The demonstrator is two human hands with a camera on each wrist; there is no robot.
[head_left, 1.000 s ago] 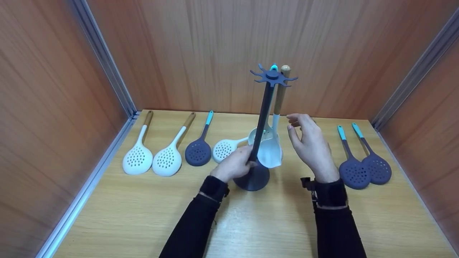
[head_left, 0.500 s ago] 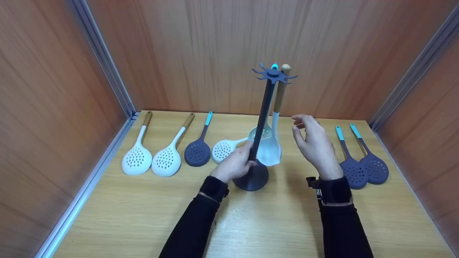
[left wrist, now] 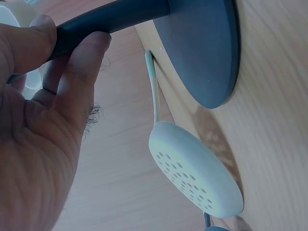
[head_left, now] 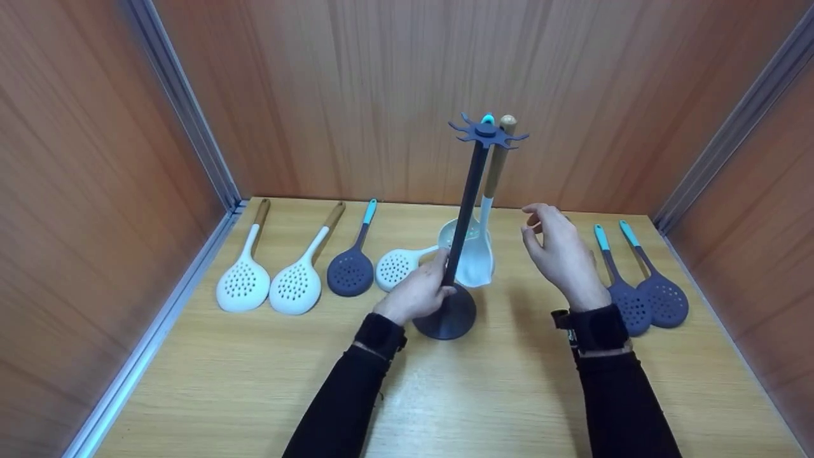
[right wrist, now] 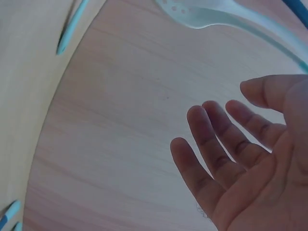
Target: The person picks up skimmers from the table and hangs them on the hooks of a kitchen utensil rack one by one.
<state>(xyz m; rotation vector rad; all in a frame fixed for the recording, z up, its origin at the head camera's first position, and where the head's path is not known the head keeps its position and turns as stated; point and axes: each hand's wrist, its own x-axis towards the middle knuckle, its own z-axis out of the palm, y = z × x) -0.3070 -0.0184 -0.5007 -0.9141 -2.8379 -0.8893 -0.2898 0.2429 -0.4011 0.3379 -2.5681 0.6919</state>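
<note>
My left hand (head_left: 416, 289) grips the post of a dark utensil stand (head_left: 469, 210) low down, just above its round base (left wrist: 202, 43). From the hooked top hang a white ladle (head_left: 475, 264) with a wooden handle (head_left: 496, 172) and a pale green slotted utensil with a turquoise handle tip (head_left: 488, 119), partly hidden behind the post. To the right of the stand my right hand (head_left: 559, 251) is raised and holds nothing. The right wrist view shows its fingers (right wrist: 204, 130) loosely bent and spread, apart from the hanging utensils.
Two white skimmers (head_left: 243, 283) with wooden handles and a dark one (head_left: 350, 271) lie at the left. Another pale skimmer (head_left: 395, 267) lies behind my left hand. Two dark skimmers (head_left: 663, 299) with turquoise handles overlap at the right. Wooden walls (head_left: 356, 95) enclose the table.
My right hand has moved a little to the right, away from the stand. The hanging ladle has swung slightly left and back. My left hand stays on the post.
</note>
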